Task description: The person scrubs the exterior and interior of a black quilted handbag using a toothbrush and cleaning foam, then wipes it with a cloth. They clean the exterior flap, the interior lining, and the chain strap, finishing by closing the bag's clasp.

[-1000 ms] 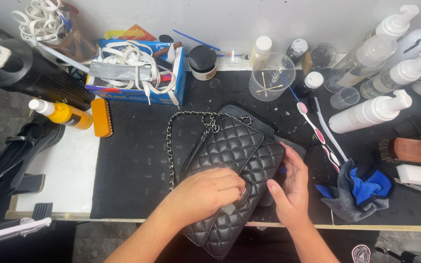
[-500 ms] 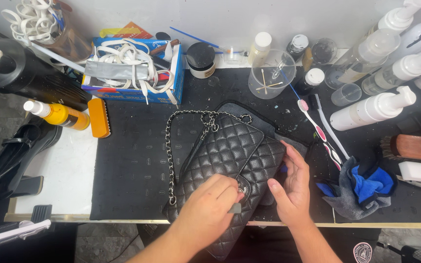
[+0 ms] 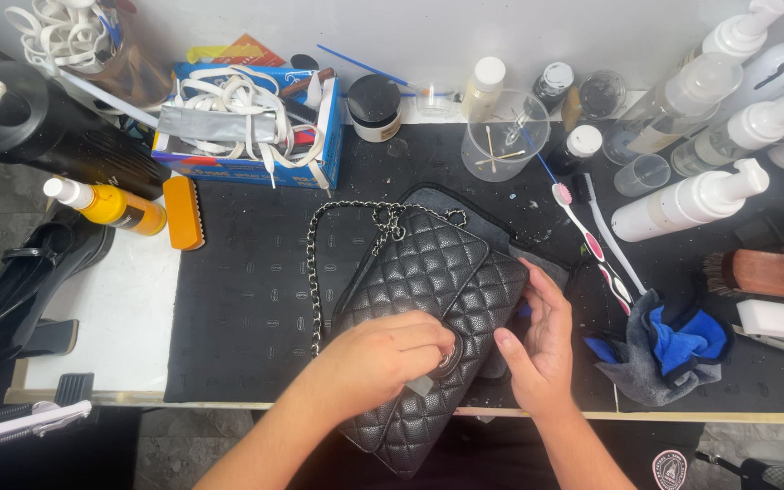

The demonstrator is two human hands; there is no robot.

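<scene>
Near the front edge of the black mat (image 3: pixel 247 299), a quilted black handbag (image 3: pixel 428 299) lies flat. Left hand (image 3: pixel 378 358) is curled w/ fingers at the round clasp (image 3: pixel 449 357); right hand (image 3: pixel 542 340), fingers open, braces the bag's right side. Step looks like clasp work; next needs a steady bag.

The left hand (image 3: pixel 378 363) lies palm down with its knuckles up, fingers curled inward and fingertips bunched together toward the right. Its bare forearm runs down to the lower left. The right hand (image 3: pixel 537 340) stands on edge, fingers straight and pointing up, thumb spread left, forearm angling down to the lower right.
</scene>
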